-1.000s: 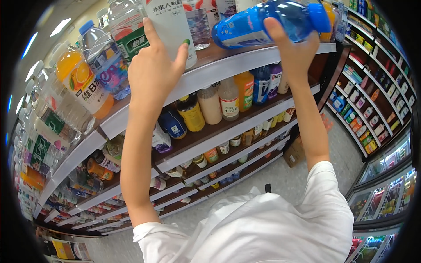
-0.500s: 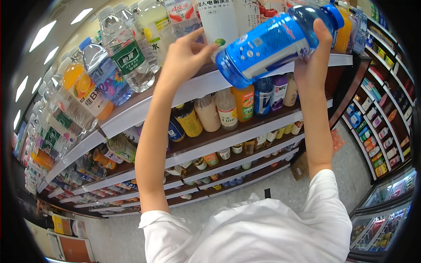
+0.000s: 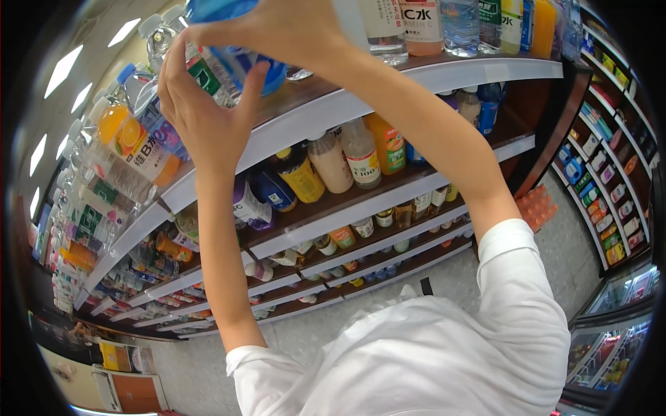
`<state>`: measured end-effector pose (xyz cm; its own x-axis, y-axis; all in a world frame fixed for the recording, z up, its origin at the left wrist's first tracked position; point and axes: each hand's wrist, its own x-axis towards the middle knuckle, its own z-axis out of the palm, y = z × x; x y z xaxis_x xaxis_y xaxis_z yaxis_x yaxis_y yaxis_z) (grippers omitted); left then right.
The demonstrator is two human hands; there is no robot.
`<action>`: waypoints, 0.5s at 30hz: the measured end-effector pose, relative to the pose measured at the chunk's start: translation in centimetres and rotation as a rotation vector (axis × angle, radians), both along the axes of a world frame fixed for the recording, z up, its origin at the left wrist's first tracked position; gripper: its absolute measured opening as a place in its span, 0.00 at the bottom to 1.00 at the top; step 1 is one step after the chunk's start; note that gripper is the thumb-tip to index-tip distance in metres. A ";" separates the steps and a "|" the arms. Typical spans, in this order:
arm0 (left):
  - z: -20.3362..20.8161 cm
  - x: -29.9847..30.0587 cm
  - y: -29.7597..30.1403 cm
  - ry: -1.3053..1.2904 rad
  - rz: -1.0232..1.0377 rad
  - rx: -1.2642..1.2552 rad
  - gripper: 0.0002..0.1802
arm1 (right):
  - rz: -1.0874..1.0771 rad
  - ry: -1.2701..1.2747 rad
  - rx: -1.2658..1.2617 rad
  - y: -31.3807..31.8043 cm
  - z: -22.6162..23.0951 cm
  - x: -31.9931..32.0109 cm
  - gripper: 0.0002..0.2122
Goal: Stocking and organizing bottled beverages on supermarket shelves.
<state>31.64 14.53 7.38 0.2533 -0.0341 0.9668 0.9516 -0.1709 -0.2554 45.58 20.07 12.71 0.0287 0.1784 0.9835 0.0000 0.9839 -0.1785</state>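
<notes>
At the upper left, my right hand is closed around a large blue plastic bottle, tilted over the top shelf and partly cut off by the picture's edge. My left hand is raised just beneath it, fingers curved and spread. Its thumb lies across the lower part of the blue bottle, and its fingers are over a clear water bottle with a green label. Whether they press on that bottle, I cannot tell. Left of this hand stands an orange drink bottle in the shelf row.
The white front edge of the top shelf curves across in front of me. Below it are several more shelves of bottles, among them a yellow-labelled one. At the right are side shelves and glass-fronted coolers; orange packs lie on the floor.
My right hand has carried the blue bottle from the upper right to the upper left. My left hand has moved left and lower, from the pale bottles to the green-labelled one.
</notes>
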 end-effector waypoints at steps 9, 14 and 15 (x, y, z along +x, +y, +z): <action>-2.2 -2.2 2.4 -0.055 0.146 -0.048 0.48 | -0.234 -0.441 -0.106 1.7 2.9 -2.6 0.25; -2.6 -1.2 2.6 -0.072 0.254 0.001 0.41 | -0.246 0.010 0.128 2.4 1.0 1.8 0.15; -2.5 -0.4 2.5 -0.074 0.257 0.062 0.39 | -0.268 0.050 0.156 2.7 0.7 3.5 0.13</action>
